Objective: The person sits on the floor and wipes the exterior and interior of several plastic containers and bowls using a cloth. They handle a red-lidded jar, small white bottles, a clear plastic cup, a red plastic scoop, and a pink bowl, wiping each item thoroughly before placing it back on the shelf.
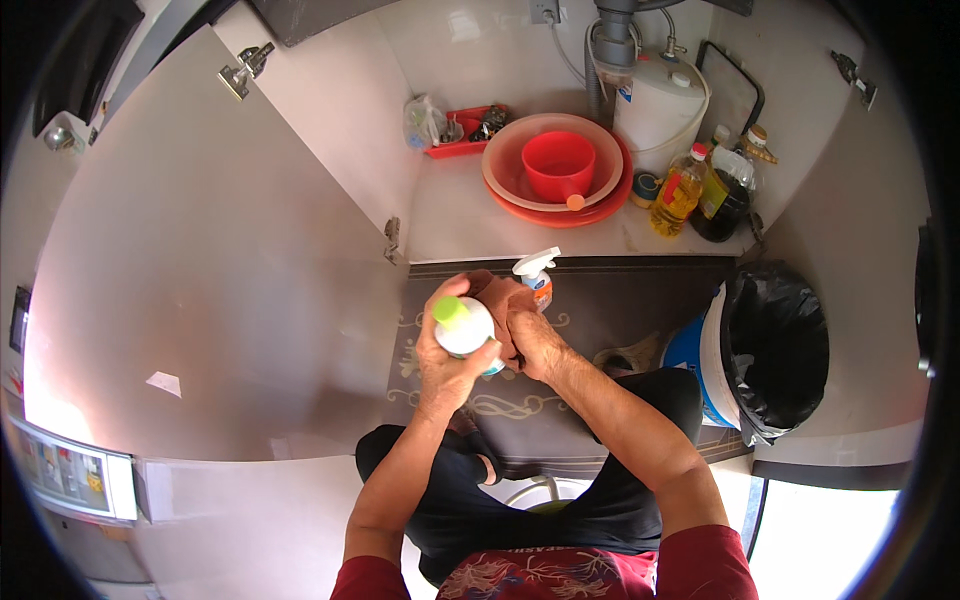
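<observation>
My left hand [440, 370] is wrapped round a white bottle [464, 330] with a lime-green cap, which is tilted so its top faces up toward me. A brown cloth [500, 300] lies against the bottle's far right side. My right hand [535, 345] is closed on that cloth, its fingers partly hidden in the folds. Just beyond the right hand, a spray bottle [540, 285] with a white trigger head and an orange and blue label stands on the dark mat [640, 300]; my hand covers its lower part.
The open cabinet holds red basins [500, 165] with a red dipper [560, 165], a red tray [465, 130], a white tank [660, 110], an oil bottle [679, 195] and a dark bottle [722, 205]. A black-lined bin [775, 350] stands right; an open door [220, 280] spans the left.
</observation>
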The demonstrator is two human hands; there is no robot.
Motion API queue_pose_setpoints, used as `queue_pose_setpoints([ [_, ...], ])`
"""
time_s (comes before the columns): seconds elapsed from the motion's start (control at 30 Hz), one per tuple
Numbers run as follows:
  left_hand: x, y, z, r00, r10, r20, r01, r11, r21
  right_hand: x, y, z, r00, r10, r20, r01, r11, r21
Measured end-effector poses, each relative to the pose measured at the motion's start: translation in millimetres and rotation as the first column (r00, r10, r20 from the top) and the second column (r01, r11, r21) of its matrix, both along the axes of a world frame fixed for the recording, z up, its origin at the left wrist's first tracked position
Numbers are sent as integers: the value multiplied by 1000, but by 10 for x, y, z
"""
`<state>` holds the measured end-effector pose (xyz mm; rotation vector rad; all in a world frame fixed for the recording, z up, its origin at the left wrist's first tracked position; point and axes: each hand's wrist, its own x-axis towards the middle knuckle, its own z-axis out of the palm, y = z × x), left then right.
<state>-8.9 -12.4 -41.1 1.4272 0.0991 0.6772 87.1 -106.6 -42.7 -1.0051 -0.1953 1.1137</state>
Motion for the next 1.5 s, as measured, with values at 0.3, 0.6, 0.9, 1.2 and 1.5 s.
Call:
queue_pose_setpoints([
  [0.3, 177, 45, -33, 966, 258, -26, -235, 833, -501, -220, -18, -4, 971, -45, -235, 86, 982, 166],
  [0.6, 288, -65, -145, 903, 428, 14, -427, 902, -60, -385, -59, 31, 942, -227, -248, 230, 973, -16],
  [0.9, 97, 127, -204, 979, 124, -164, -200, 756, -623, -224, -443, 537, 884, 28, 467, 111, 957, -267],
  [1.2, -39, 146, -167, 985, 1, -170, -122, 699, -705, -437, -239, 48, -201, 180, 963, 312, 944, -111],
  [1.5, 193, 916, -775, 883, 67, -465, -346, 764, -545, -405, -520, 259, 230, 290, 929, -91, 957, -276],
])
